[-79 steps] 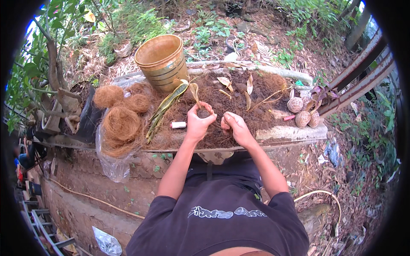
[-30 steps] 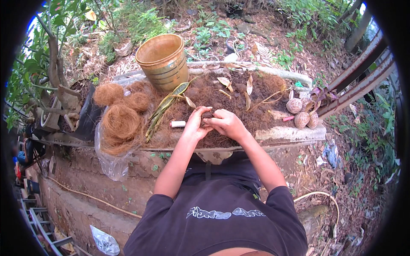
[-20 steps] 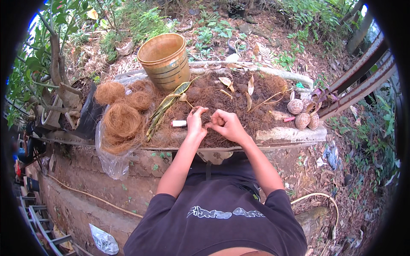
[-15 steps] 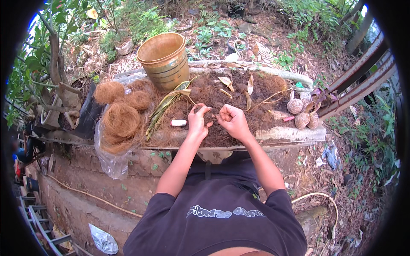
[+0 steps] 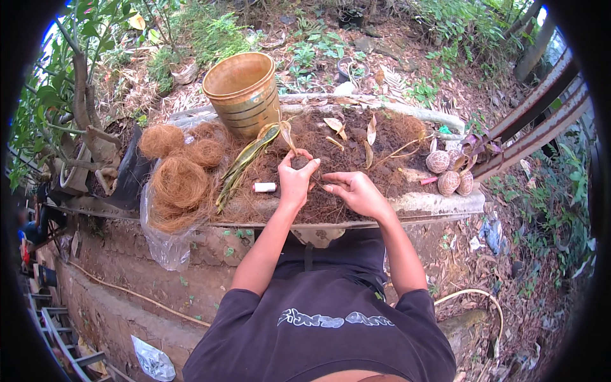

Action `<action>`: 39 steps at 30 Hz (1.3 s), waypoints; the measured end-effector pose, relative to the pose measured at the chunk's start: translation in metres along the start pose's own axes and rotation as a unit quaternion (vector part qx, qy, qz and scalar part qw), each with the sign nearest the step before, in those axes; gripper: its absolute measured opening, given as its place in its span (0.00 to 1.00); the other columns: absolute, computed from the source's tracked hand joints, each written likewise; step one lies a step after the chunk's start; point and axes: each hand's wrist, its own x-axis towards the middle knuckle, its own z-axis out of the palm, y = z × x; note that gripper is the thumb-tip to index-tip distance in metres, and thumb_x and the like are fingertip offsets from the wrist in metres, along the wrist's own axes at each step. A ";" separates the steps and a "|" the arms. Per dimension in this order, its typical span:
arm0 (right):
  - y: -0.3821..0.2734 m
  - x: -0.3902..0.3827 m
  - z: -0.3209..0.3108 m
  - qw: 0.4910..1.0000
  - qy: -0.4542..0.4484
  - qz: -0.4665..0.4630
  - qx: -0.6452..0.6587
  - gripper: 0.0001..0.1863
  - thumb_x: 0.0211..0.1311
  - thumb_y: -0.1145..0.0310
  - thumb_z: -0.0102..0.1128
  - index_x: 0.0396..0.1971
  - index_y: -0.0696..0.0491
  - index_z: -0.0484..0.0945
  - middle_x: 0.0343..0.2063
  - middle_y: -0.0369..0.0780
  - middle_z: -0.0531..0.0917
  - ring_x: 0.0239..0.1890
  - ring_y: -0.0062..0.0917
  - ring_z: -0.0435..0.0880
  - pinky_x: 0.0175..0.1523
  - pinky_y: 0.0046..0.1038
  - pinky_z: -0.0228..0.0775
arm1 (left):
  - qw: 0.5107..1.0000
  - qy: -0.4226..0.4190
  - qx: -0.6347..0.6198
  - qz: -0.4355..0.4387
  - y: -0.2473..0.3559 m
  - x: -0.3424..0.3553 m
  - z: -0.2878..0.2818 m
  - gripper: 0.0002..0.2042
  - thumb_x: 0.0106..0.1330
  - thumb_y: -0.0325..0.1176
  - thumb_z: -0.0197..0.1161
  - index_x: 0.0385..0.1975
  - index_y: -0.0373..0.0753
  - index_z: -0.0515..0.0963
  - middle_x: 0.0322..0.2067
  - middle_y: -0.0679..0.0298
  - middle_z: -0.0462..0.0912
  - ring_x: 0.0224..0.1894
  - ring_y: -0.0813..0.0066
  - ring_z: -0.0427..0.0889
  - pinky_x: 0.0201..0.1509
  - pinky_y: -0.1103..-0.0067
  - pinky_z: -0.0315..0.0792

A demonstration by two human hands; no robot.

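Note:
My left hand (image 5: 296,183) is closed round the lower end of a withered plant cutting (image 5: 287,136), whose dry tan leaf points up past my fingers. Close on its right, my right hand (image 5: 361,193) is closed in a pinch, thumb toward index finger. Whatever lies between those fingertips is too small to make out. Both hands hover over dark soil (image 5: 318,212) at the near edge of the bench. A white thread spool (image 5: 265,187) lies left of my left hand. Beyond it rest long yellow-green leaves (image 5: 247,163).
A brown ribbed pot (image 5: 245,105) stands at the back left. Balls of coconut fibre (image 5: 180,183) sit on a clear plastic bag (image 5: 167,245). At right are several thread-wrapped round balls (image 5: 449,183) with a purple-leaved plant, beside rusty metal bars (image 5: 541,124).
The dry leaf now stands upright above my left hand. My right hand has turned flatter, its fingers pointing left toward the left hand and slightly lower.

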 end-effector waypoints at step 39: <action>0.027 0.112 -0.011 0.981 0.146 -0.012 0.124 0.17 0.75 0.58 0.46 0.28 0.53 0.72 0.25 0.33 0.74 0.27 0.17 0.71 0.35 0.23 0.67 | 0.989 -0.079 -0.122 0.021 0.021 -0.004 -0.088 0.12 0.57 0.16 0.62 0.34 0.42 0.70 0.32 0.67 0.75 0.27 0.77 0.81 0.19 0.84 0.69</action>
